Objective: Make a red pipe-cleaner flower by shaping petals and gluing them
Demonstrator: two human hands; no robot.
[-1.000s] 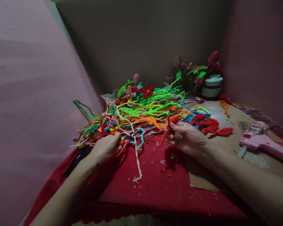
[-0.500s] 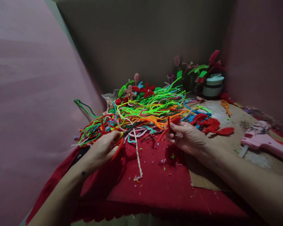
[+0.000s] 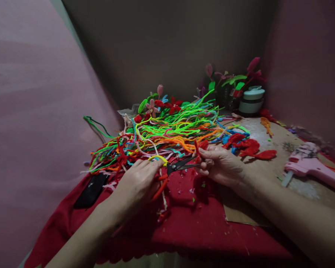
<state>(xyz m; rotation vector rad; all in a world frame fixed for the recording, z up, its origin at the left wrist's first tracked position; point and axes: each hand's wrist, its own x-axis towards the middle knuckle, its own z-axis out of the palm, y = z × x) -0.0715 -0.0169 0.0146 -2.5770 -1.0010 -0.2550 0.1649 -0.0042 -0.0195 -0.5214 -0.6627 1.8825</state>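
1. Scissors (image 3: pixel 173 167) have swung across toward the right since the earlier frame, carried by the left hand (image 3: pixel 141 180); the right hand (image 3: pixel 222 162) has stayed nearly where it was.
2. The left hand is closed around the scissors' handles, one loop yellow, the other orange-red. The blades stand apart, pointing at the right hand.
3. The right hand pinches a red fuzzy piece (image 3: pixel 203 145) between thumb and fingers, holding it above the worktop (image 3: pixel 195 230), which is covered with a red cloth. The blade tips reach this piece; whether they touch it, I cannot tell.
4. Behind both hands lies a heap of coloured fuzzy stems (image 3: pixel 170 130), green on top, with orange, yellow, pink and blue among them. A red flower (image 3: pixel 175 106) and a pink flower (image 3: pixel 151 108) sit at its far edge.
5. Just beyond the right hand, several red petals (image 3: pixel 249 149) overlap on a sheet of cardboard (image 3: pixel 240 210). A pink glue gun (image 3: pixel 304 160) rests farther right on the same sheet.
6. A flat black object (image 3: pixel 91 191) lies near the left forearm, more exposed than before.
7. A pale lidded container (image 3: pixel 251 102) stands at the back right.
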